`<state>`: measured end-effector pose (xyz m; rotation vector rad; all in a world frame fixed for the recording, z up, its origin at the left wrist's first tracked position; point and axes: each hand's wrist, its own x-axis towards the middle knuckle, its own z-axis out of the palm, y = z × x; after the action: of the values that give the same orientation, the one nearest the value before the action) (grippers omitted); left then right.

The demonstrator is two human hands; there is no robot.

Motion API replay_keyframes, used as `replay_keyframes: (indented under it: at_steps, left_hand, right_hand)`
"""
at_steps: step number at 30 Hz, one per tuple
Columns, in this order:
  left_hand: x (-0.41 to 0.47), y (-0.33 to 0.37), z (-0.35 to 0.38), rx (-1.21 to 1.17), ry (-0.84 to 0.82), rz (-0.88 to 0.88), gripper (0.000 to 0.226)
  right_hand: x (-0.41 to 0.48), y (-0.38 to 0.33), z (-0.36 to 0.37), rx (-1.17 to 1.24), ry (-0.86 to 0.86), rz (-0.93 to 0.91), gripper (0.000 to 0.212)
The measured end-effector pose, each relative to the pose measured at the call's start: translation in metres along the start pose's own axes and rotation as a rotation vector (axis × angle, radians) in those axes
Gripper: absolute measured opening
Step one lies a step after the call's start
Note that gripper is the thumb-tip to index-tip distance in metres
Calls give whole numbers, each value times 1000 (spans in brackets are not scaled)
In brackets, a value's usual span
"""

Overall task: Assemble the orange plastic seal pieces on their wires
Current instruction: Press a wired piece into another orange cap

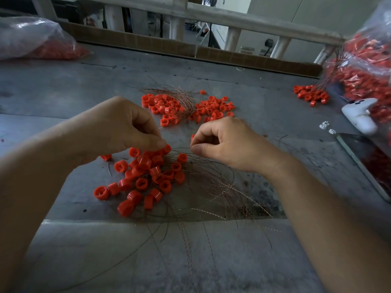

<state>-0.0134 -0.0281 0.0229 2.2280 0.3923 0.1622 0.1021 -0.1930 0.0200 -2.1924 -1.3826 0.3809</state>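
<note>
A heap of loose orange seal pieces [146, 176] lies on the grey table [63, 85] under my hands, with thin twisted wires [213, 187] spread to its right. My left hand [124, 127] hovers over the heap, its thumb and fingers pinching one orange seal piece [167, 149] at its top. My right hand [224, 140] is curled close beside it, thumb and forefinger pinching a thin wire whose end points at that piece. Farther back lies a pile of orange pieces with wires attached [186, 106].
A clear bag of orange pieces [31, 41] lies at the back left, a bigger bag of wired seals [364, 66] at the right, a small cluster [311, 95] before it. A white device [359, 117] and a phone [368, 161] lie at the right edge.
</note>
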Motion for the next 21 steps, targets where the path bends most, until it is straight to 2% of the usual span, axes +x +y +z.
replay_keyframes:
  at_steps: [2,3,6,8,11,14,16,21]
  left_hand:
    - [1,-1,1,-17,35,1,30]
    - [4,-4,1,-33,74,1,31]
    - [10,-10,0,-6,235,-17,14]
    - [17,-18,1,88,327,12,14]
    - [29,-28,7,281,412,43,17]
    - [38,-32,15,350,402,70,28]
    - [42,-33,18,358,375,82,32]
    - [45,-30,23,393,272,111,39]
  right_hand:
    - [0,1,1,-5,-15,1,14]
    - [0,1,1,-5,-21,2,14]
    - [1,2,-1,-4,-25,1,12]
    - [0,3,-4,-13,12,-1,15]
    - [2,7,-11,23,219,23,18]
    - [3,12,-20,160,496,72,18]
    - [3,15,-24,212,606,89,18]
    - [3,19,-25,226,686,96,19]
